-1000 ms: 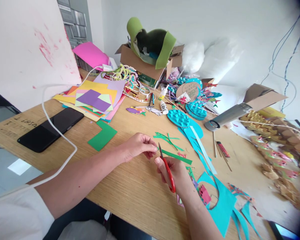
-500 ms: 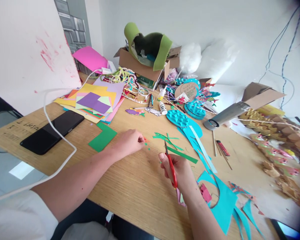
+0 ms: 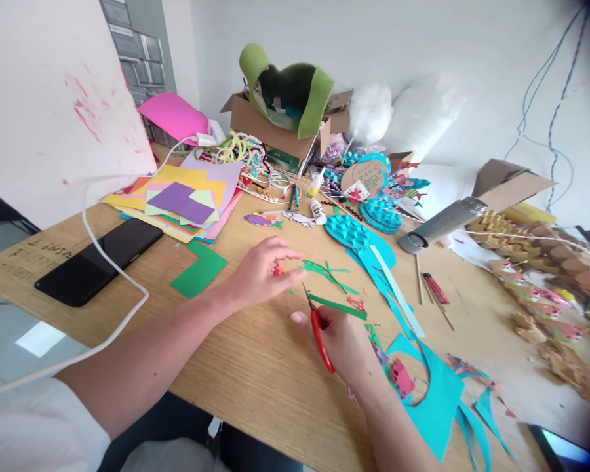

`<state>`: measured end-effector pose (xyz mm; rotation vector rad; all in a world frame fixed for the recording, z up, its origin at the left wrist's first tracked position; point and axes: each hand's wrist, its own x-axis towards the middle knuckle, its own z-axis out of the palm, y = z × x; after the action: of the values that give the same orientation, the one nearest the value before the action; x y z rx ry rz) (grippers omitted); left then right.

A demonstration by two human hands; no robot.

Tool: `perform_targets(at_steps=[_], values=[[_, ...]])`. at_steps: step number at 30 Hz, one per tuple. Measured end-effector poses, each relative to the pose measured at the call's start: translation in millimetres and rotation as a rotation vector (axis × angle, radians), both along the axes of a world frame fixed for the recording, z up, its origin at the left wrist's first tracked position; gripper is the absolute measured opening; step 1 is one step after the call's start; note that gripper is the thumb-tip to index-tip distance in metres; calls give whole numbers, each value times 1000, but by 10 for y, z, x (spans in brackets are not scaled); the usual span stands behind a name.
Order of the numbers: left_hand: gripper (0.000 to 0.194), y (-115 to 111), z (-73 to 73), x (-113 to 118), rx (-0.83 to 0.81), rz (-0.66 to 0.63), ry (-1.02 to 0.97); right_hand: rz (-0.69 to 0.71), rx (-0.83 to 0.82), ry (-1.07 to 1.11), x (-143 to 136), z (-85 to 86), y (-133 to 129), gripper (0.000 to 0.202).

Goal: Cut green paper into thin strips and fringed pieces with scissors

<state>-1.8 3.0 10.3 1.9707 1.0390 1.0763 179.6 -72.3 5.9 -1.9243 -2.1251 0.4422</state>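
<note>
My left hand [image 3: 268, 272] reaches over the middle of the table with its fingers apart, holding nothing; small red paper bits [image 3: 277, 269] show beside its fingers. In my right hand [image 3: 347, 337] is a pair of scissors [image 3: 319, 334] with red handles, its narrow blades pointing away toward the left fingertips. A green paper strip [image 3: 337, 305] runs just past the right knuckles; whether the fingers touch it I cannot tell. Thin green paper scraps [image 3: 327, 272] lie beyond both hands. A notched piece of green paper [image 3: 199, 267] rests left of my left hand.
Left stand a black phone [image 3: 98, 262], a white cable [image 3: 113, 259] and stacked coloured paper [image 3: 181, 196]. A glue bottle [image 3: 318, 212] and paper fish [image 3: 261, 220] lie farther back. Blue paper offcuts [image 3: 437, 400] and a metal cylinder [image 3: 442, 226] are on the right.
My left hand has opened from a pinch and its fingers have spread. The right hand and scissors have shifted slightly left, and the green strip now lies farther left.
</note>
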Motion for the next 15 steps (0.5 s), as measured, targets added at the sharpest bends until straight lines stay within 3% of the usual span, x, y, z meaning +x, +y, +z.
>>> perform_targets(at_steps=[4, 9, 12, 15], values=[[22, -159, 31, 97, 85, -228, 33, 88, 66, -167, -78, 12, -24, 30], [9, -181, -36, 153, -11, -290, 12, 70, -82, -319, -121, 49, -49, 37], [4, -108, -40, 139, -313, -191, -200, 60, -104, -290, -103, 60, -52, 47], [13, -18, -73, 104, -694, -69, -499, 49, -103, -233, -82, 59, -36, 52]])
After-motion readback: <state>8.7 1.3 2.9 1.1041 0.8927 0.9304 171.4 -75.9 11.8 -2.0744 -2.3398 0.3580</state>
